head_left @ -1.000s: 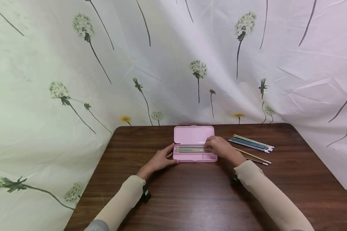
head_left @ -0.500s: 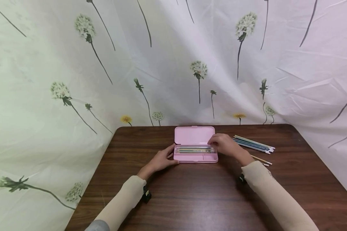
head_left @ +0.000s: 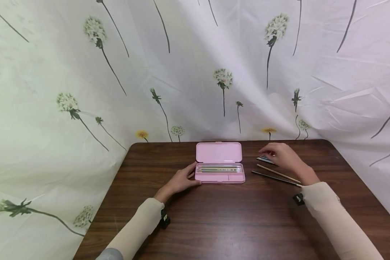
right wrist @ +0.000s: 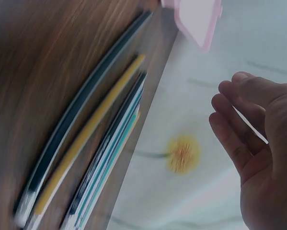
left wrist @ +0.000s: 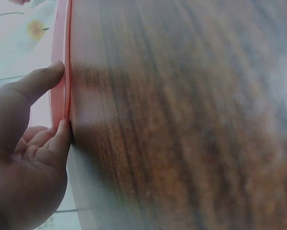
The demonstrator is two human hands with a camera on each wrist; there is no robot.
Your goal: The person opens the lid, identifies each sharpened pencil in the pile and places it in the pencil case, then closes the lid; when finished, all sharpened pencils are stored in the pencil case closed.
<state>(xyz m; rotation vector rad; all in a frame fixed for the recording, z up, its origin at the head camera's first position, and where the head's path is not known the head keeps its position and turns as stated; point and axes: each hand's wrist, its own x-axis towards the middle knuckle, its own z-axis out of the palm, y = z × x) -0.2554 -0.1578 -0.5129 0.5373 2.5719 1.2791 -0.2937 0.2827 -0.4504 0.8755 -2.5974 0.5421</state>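
Observation:
A pink pencil case [head_left: 211,177] lies with its lid [head_left: 219,151] raised at the back of the table, and several pencils [head_left: 219,169] fill its long rear compartment. My left hand [head_left: 181,179] holds the case's left end between thumb and fingers; the left wrist view has the thumb and a fingertip right at the pink edge [left wrist: 61,43]. Over the bundle of blue and green pencils [right wrist: 112,148] hovers my right hand [head_left: 284,159], its fingers loosely bent and holding nothing. In the head view it hides most of that bundle.
Between the bundle and the table's front, a yellow pencil [head_left: 274,172] and a dark pencil [head_left: 273,177] lie side by side. A flower-print curtain [head_left: 188,72] hangs behind the brown table [head_left: 214,224].
My right hand has left the pencils in the case and moved right, over the loose bundle. My left hand stays at the case's left end.

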